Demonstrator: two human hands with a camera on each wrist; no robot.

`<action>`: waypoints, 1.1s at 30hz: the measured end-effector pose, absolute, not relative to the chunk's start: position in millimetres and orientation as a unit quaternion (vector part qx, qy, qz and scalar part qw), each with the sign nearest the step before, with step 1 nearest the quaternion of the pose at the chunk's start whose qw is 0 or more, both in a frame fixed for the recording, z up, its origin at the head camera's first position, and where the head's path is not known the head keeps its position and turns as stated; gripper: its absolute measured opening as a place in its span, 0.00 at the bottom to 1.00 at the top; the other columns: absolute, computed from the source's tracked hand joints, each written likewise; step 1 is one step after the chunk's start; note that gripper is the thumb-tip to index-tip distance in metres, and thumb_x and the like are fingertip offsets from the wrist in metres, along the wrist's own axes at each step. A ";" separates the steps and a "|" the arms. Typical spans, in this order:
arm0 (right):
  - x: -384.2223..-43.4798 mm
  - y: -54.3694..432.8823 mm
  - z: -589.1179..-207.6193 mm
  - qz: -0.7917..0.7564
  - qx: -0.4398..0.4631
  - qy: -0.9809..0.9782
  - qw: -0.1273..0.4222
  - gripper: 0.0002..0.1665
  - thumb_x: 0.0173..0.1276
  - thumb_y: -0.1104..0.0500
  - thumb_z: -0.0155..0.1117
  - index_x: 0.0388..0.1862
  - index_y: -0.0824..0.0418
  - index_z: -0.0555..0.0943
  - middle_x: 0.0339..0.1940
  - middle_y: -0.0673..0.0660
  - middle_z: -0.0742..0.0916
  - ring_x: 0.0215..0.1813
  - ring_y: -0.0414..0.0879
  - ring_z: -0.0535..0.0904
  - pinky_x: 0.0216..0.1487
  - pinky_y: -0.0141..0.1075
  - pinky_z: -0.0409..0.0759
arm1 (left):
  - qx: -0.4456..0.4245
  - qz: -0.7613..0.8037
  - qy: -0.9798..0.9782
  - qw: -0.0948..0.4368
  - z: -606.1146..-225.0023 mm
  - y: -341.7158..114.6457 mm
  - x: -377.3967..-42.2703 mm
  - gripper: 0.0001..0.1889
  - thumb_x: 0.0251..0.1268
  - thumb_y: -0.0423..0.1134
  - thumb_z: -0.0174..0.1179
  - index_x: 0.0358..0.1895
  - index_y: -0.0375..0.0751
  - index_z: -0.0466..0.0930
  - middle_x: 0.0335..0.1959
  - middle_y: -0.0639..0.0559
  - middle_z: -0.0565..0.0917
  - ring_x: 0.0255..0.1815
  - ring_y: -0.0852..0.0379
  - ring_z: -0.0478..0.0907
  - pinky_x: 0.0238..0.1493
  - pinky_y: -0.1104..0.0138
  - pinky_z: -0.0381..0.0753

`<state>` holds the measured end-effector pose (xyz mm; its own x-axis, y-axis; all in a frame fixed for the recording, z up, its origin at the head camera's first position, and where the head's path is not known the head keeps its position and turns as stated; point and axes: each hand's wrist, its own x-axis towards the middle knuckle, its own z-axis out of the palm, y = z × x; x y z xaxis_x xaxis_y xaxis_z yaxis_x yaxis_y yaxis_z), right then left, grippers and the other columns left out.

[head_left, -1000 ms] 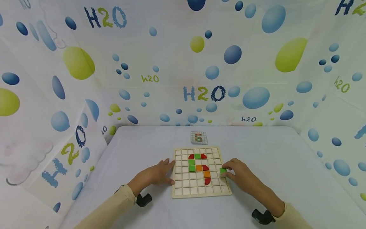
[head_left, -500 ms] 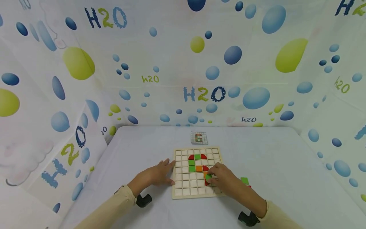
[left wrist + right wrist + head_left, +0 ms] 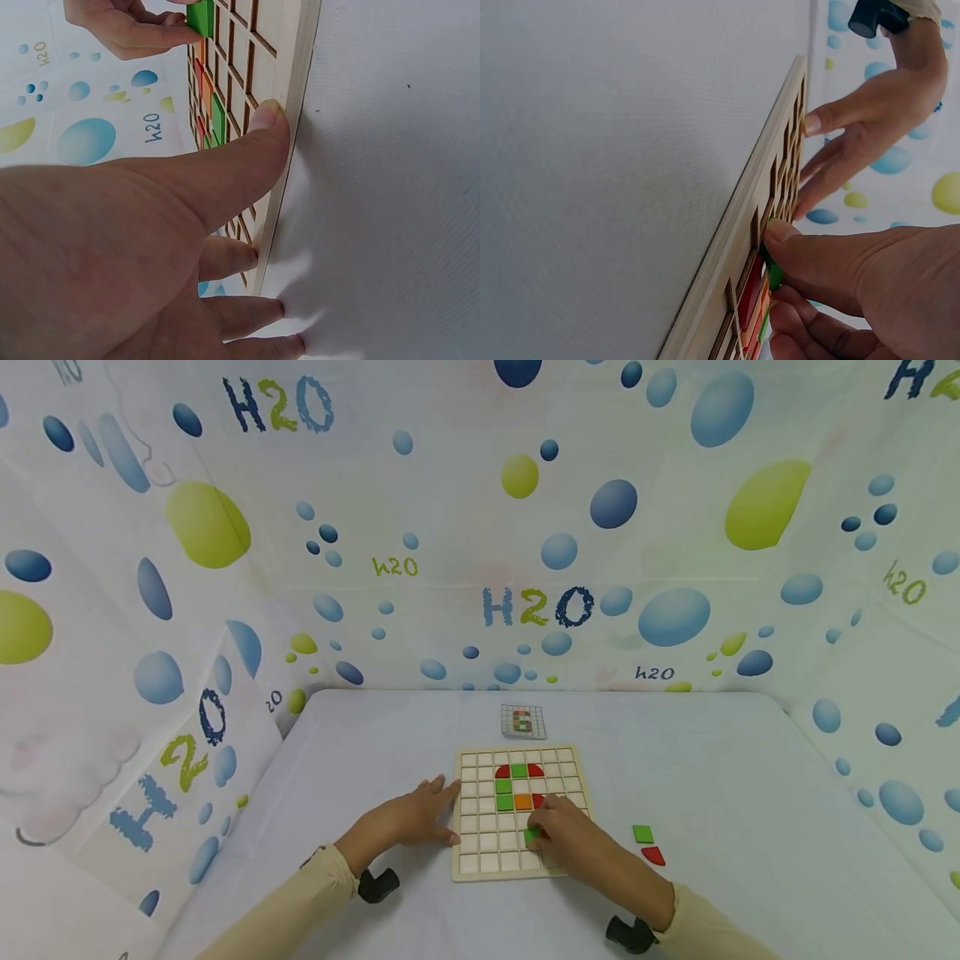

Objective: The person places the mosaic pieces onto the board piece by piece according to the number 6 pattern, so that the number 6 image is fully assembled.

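Note:
A wooden grid board (image 3: 510,878) lies on the white table. My left hand (image 3: 411,817) rests against its left edge; in the left wrist view the thumb (image 3: 262,142) presses on the rim. Over the lower middle of the grid, my right hand (image 3: 577,843) pinches a green square tile (image 3: 531,836) between thumb and fingers. Set in the grid are green squares (image 3: 504,787), an orange square (image 3: 522,802) and red rounded tiles (image 3: 503,772). The right hand hides part of the lower right; the right wrist view shows a red tile (image 3: 750,292) beside the held one.
A loose green square (image 3: 642,834) and a red rounded tile (image 3: 653,857) lie on the table right of the board. Behind the board is a small card (image 3: 523,722) printed with a coloured grid pattern. A patterned cloth (image 3: 420,510) hangs at the back and sides.
My right hand has carried the green tile leftward from the board's right edge to the lower middle. The two loose tiles have come into view. My left hand stays put.

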<state>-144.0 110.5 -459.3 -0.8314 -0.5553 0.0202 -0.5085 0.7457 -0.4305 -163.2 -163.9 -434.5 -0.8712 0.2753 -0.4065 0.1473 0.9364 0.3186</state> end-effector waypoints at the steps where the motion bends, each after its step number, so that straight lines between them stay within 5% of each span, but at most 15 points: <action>1: -144.1 110.2 -459.5 -0.211 -0.287 0.933 0.052 0.12 0.65 0.58 0.80 0.45 0.60 0.90 0.38 0.47 0.81 0.44 0.41 0.73 0.47 0.35 0.82 | 0.110 0.141 0.957 0.228 -433.9 -163.7 -162.9 0.49 0.65 0.53 0.74 0.84 0.40 0.59 0.85 0.33 0.57 0.85 0.30 0.53 0.79 0.37 0.61; 20: -148.1 106.6 -463.5 -0.232 -0.290 0.926 0.063 0.14 0.64 0.56 0.81 0.45 0.59 0.89 0.34 0.45 0.78 0.39 0.39 0.70 0.39 0.29 0.76 | 0.111 0.141 0.958 0.225 -434.6 -164.0 -163.1 0.49 0.65 0.53 0.74 0.84 0.40 0.59 0.84 0.32 0.57 0.84 0.30 0.54 0.79 0.38 0.62; 33: -150.9 103.1 -460.7 -0.223 -0.299 0.926 0.062 0.14 0.62 0.57 0.82 0.44 0.59 0.90 0.37 0.47 0.84 0.42 0.41 0.73 0.47 0.36 0.82 | 0.108 0.145 0.956 0.229 -431.3 -163.0 -161.0 0.49 0.65 0.52 0.74 0.84 0.40 0.59 0.85 0.33 0.57 0.85 0.31 0.53 0.79 0.38 0.61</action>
<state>-150.9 103.1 -460.7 -0.8132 -0.5817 0.0177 -0.5261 0.7218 -0.4497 -161.0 -163.0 -431.3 -0.8717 0.2733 -0.4068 0.1406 0.9347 0.3266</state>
